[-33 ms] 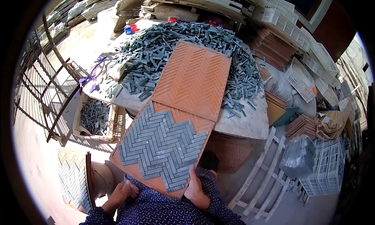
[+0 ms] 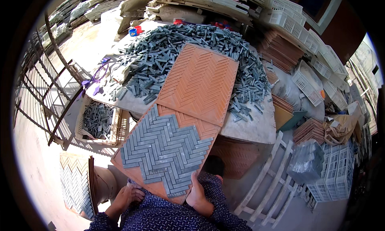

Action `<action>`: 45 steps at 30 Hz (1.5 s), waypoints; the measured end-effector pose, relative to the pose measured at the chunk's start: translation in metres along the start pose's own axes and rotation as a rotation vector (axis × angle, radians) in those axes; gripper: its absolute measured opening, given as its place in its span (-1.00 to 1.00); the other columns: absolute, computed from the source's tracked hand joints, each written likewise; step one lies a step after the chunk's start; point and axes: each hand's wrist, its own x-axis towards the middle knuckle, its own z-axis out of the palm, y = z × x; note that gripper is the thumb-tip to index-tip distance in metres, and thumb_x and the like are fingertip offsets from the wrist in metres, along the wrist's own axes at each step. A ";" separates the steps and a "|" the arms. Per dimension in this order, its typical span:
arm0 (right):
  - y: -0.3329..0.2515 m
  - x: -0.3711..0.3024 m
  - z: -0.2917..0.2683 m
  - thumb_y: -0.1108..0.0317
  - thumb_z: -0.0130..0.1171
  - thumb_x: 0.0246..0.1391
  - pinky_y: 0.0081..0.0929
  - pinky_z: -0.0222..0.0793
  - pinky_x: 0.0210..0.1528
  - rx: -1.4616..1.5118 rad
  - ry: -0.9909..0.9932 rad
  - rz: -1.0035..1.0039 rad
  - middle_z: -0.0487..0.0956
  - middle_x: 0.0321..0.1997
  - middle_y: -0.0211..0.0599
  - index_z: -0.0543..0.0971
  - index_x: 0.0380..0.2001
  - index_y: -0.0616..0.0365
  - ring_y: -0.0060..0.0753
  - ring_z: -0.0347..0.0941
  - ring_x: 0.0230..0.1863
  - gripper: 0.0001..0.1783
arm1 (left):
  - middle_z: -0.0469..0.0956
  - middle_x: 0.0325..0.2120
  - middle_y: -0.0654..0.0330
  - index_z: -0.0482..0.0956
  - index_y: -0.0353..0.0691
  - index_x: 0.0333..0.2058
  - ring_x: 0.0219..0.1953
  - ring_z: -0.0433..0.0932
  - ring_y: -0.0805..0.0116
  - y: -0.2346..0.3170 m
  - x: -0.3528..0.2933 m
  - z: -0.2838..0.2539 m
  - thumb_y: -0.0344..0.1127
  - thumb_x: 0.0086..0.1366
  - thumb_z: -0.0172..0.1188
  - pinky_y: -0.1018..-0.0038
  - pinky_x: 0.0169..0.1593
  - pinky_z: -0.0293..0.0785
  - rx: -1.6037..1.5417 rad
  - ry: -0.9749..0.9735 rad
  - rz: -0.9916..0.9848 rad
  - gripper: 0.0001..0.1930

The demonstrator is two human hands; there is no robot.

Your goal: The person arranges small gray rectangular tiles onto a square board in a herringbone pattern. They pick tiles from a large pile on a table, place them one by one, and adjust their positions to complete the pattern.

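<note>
My right hand (image 2: 198,195) grips the lower right edge of an orange-brown herringbone mould tray (image 2: 124,167), thumb on top and fingers hidden underneath. Blue-grey stone strip tiles (image 2: 164,148) fill much of its grooves in a zigzag pattern; some grooves at its upper right and patches at its lower edge are bare orange. My left hand (image 2: 127,195) is closed, fingers curled, just below the tray's lower left edge; what it holds, if anything, is hidden. Another mould tray (image 2: 200,80) without tiles lies beyond, meeting the top of the tiled one and resting over the table's tile heap.
A large heap of loose strip tiles (image 2: 156,50) covers the pale table (image 2: 248,130). At left stand a crate of tiles (image 2: 116,126) and a tiled tray (image 2: 74,183) leaning on a bucket-like drum. A wooden slatted frame (image 2: 264,179), white crates (image 2: 335,171) and stacked trays (image 2: 280,48) are at right.
The tiled tray's lower end has shifted slightly left. My left hand has moved a little up and right, nearer the tray's edge; my right hand keeps its grip.
</note>
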 end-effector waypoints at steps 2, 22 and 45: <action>0.010 -0.002 0.000 0.03 -0.16 0.34 -0.37 0.17 0.26 -0.008 -0.174 0.094 0.39 0.20 -0.21 0.27 0.18 0.30 -0.31 0.30 0.21 -0.42 | 0.54 -0.18 0.02 0.31 -0.38 0.04 -0.20 0.55 0.26 0.003 0.016 0.027 -0.05 0.46 -0.28 0.41 -0.10 0.47 -0.313 0.154 0.132 -0.53; -0.210 0.197 0.026 0.23 0.22 0.14 -0.45 0.38 -0.05 -0.433 0.020 -0.564 0.52 -0.04 -0.23 0.38 0.05 0.41 -0.49 0.44 -0.09 -0.46 | 0.47 -0.05 0.01 0.34 -0.33 0.02 -0.04 0.50 0.16 -0.011 0.049 -0.020 -0.09 0.37 -0.16 0.30 0.04 0.42 -0.289 0.378 0.373 -0.57; -0.324 0.164 -0.075 0.23 0.23 0.07 -0.44 0.49 -0.25 -1.073 0.402 -0.896 0.62 -0.38 -0.19 0.58 -0.29 0.42 -0.35 0.56 -0.35 -0.63 | 0.50 -0.37 0.24 0.44 -0.24 -0.28 -0.34 0.50 0.44 0.005 0.059 -0.025 -0.24 0.40 -0.15 0.51 -0.23 0.44 -0.406 0.538 0.488 -0.76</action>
